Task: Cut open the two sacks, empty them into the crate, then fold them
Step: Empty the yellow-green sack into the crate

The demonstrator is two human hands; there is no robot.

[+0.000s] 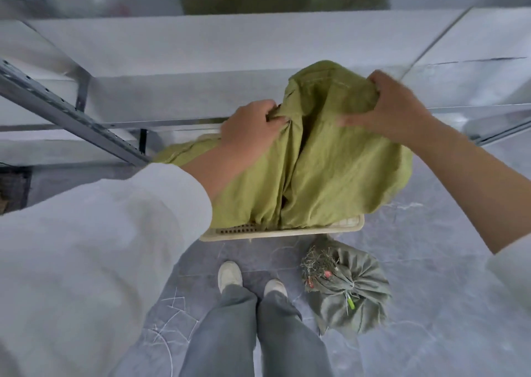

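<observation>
Progress: roughly a third in, by my read. Yellow-green sack (pixel 330 170) is held up over the cream crate (pixel 287 231) on the floor, cloth draping down into it and covering most of the opening, so this looks like the emptying step for sack one. Left hand (pixel 253 129) grips a bunched fold on the near-left side of the upper end; right hand (pixel 393 103) has fingers curled round a gather of fabric at the top right. Both hands are closed on the cloth, neither holds a tool. Can't tell what's in the crate or whether anything is pouring out, since the sack hides the inside. Second sack (pixel 356 293), grey-green, sits on the floor (pixel 431 261) just beside the crate's near-right corner, to the right of the person's feet, neck tied shut. A clump of dried plant matter (pixel 316 261) lies against its far-left side, and a small bright green item (pixel 350 303) sits at the knot; can't tell what it is. Left to do: finish dumping sack one, cut and empty sack two, fold both.
</observation>
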